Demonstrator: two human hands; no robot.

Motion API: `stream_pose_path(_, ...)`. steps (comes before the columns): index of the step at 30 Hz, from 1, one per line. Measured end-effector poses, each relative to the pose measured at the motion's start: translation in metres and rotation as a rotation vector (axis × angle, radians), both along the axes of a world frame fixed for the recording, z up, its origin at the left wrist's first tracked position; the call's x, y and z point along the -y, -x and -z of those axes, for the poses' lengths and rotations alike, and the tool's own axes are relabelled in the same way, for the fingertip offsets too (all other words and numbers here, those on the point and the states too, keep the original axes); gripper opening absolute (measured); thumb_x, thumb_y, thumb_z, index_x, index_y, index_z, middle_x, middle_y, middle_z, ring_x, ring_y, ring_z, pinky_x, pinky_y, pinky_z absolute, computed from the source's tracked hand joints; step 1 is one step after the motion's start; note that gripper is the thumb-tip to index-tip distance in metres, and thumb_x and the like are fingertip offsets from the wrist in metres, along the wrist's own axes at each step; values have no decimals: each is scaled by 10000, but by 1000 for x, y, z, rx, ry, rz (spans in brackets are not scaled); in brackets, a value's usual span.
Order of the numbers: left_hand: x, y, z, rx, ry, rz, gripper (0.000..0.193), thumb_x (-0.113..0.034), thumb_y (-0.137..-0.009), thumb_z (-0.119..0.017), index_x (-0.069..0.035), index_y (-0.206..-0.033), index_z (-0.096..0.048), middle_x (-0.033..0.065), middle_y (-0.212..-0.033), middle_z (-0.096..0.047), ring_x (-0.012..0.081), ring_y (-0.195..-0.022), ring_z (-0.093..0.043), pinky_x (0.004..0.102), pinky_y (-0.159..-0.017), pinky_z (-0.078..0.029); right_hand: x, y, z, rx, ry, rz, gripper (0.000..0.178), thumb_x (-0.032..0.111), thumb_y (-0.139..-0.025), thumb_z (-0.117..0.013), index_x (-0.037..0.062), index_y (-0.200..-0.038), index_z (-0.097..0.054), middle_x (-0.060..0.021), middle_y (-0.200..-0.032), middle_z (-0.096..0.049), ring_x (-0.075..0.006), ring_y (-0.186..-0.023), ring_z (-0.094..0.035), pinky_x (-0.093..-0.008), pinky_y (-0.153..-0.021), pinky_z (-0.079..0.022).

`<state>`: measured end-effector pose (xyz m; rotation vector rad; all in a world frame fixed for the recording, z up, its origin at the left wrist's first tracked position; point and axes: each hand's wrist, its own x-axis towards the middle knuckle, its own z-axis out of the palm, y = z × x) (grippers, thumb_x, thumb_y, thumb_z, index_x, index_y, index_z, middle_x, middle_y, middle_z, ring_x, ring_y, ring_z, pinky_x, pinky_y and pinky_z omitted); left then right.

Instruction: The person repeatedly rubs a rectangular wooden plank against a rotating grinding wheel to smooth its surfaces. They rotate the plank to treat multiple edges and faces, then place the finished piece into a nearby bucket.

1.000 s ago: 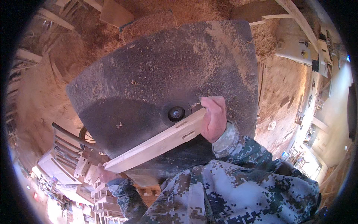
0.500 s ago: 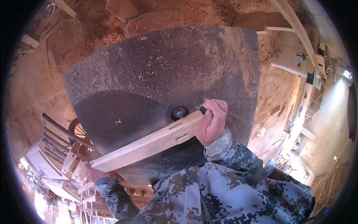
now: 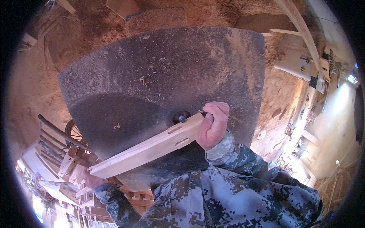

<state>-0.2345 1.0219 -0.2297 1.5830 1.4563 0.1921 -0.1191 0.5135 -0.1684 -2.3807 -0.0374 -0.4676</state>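
A pale squared wooden piece with slots cut near its right end lies slantwise over the dark worktable, its left end nearer me. My right hand is closed round its right end, thumb pressed along it. At the opposite end my left hand grips the wood; its fingers are partly hidden. A round dark spindle head rises from the table right behind the wood's far edge, close to my right hand. Whether the head touches the wood I cannot tell.
Wood dust and chips are scattered on the tabletop. At the left stand a slatted cart with a spoked wheel and stacked wooden parts. Sawdust heaps beyond the table. Another machine table stands at the far right.
The wooden piece and both hands have shifted slightly to the left. More of the spindle head now shows behind the wood. Both hands keep their hold.
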Motion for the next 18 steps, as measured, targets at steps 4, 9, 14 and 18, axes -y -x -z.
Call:
stream_pose_path(4, -45, 50, 30, -154, -144, 168, 423, -328, -998, -650, 6, -1256, -684, 193, -1090, -746, 312, -991, -746, 463, -835, -643, -6, 2, 8, 34, -49, -39, 433, -139, -876, -500, 16, -1277, -551, -184, -1117, -592, -347, -994, -600, -474, -902, -507)
stream_pose_path(9, -97, 98, 76, -378, -332, 444, 426, -355, -1061, -589, 32, -1225, -664, 187, -1019, -747, 277, -883, -743, 445, -765, -635, -29, 0, 27, 83, -92, -111, 537, -137, -776, -578, 29, -1286, -562, -188, -1134, -586, -393, -1014, -599, -522, -924, -504)
stream_pose_path(14, -97, 113, 73, -565, -710, 642, 434, -357, -1037, -624, 45, -1199, -651, 205, -1001, -744, 296, -838, -733, 475, -695, -622, -53, 11, 31, 78, -181, -139, 542, -111, -763, -615, 22, -1285, -548, -202, -1163, -566, -430, -1099, -564, -539, -1000, -474)
stream_pose_path(18, -82, 114, 26, -40, -105, -205, 620, -432, -954, -688, 28, -1366, -635, 232, -1099, -742, 386, -949, -750, 532, -708, -614, -72, 57, 26, 0, -299, 19, 496, -148, -806, -559, 12, -1275, -546, -214, -1139, -570, -418, -1052, -590, -482, -965, -502)
